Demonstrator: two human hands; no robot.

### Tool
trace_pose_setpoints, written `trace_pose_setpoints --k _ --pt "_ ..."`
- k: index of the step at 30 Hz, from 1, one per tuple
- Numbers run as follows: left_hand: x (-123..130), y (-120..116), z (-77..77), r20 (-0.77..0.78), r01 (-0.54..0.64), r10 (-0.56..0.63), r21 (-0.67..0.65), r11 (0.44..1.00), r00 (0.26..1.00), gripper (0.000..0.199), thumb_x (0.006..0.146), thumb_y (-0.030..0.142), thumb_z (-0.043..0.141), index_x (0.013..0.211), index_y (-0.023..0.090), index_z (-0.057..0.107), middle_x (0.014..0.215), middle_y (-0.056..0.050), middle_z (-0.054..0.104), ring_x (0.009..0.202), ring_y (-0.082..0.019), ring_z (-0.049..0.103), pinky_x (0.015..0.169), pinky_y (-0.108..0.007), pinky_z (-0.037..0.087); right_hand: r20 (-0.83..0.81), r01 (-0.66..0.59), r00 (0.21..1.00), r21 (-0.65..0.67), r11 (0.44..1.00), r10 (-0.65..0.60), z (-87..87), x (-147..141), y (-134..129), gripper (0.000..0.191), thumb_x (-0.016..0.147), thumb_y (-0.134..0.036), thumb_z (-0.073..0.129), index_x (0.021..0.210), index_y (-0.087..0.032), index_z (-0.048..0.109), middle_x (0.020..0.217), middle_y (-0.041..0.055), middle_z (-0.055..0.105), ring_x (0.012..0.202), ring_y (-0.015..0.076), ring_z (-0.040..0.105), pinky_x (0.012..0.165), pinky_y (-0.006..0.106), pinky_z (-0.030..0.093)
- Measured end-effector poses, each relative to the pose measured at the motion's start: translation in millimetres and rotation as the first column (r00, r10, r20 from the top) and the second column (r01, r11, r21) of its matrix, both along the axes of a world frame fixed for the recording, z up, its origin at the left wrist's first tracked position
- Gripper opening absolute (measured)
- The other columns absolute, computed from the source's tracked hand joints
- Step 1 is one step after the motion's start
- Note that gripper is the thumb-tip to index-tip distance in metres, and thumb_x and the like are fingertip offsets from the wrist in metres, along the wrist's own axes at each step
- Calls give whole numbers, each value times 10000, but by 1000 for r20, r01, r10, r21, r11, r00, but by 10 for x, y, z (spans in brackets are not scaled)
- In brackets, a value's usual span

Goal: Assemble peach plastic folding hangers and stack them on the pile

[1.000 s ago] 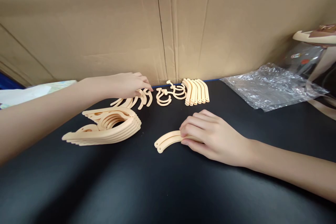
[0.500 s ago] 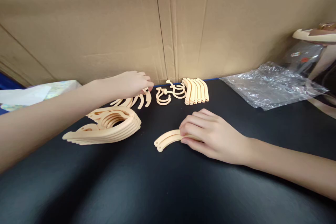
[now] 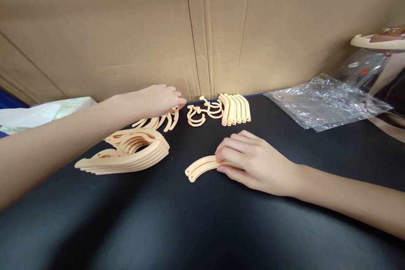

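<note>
My left hand [image 3: 160, 102] reaches over a spread row of cream plastic curved hanger arms [image 3: 154, 122] at the back. Its fingers are bent down, closed at the upper end of the rightmost arm; the fingertips are partly hidden. My right hand [image 3: 249, 158] is wrapped over two curved hanger arms [image 3: 200, 168] lying side by side on the black tabletop [image 3: 202, 228]. Their left ends, each with a small hole, stick out past my fingers. Beneath my left forearm lies a stack of larger cream hanger pieces [image 3: 129, 158], nested together.
Several loose cream hooks [image 3: 196, 119] lie at the back centre, beside a neat row of curved arms [image 3: 236, 109]. Clear plastic bags [image 3: 329, 101] lie at the right. A cardboard wall [image 3: 142, 29] stands behind. A white and patterned packet [image 3: 47, 112] is at the left.
The rightmost curved arm under my left hand has shifted left, closer to its neighbours. My right hand and the two arms beneath it look unchanged.
</note>
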State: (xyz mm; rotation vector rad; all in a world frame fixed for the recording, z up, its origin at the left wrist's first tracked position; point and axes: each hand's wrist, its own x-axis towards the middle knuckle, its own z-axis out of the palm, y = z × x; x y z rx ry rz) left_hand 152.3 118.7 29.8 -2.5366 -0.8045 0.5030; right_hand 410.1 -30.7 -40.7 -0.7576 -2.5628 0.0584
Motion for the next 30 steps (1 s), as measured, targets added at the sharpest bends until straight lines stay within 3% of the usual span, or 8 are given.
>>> trace_pose_setpoints --k 13,17,22,25,30 --pt "26 -109 9 25 30 -31 28 999 999 164 951 139 451 870 180 587 920 -61 678 889 -214 601 699 -296 381 10 -3 1000 -13 1000 3 13 4 1 197 1000 -246 478 910 -149 624 927 29 644 788 142 525 750 297 340" --pt "82 -236 76 6 42 -42 70 997 999 209 884 36 457 937 175 603 954 -70 691 917 -223 610 734 -306 396 14 -2 1000 -7 1000 2 15 4 -2 209 1004 -252 470 911 -146 624 923 31 643 777 142 515 747 298 340" --pt "156 -511 138 -12 84 -83 212 974 996 374 785 -60 439 1041 158 605 943 -74 684 882 -240 613 777 -341 443 25 -1 1000 5 1000 1 16 7 0 218 1010 -260 458 921 -147 622 918 32 640 784 145 522 746 298 335" --pt "185 -733 137 18 157 -172 330 931 985 342 781 -52 402 928 162 624 885 -75 669 821 -251 612 744 -365 472 33 4 999 14 1000 -4 15 6 6 225 1013 -267 453 922 -147 620 916 32 637 778 143 520 741 299 333" --pt "214 -1278 74 171 288 -399 451 845 901 370 924 73 302 1031 112 654 950 -124 671 877 -301 617 785 -444 493 41 21 999 42 999 -23 12 6 12 232 1012 -280 448 913 -152 615 903 38 633 779 156 514 730 301 335"
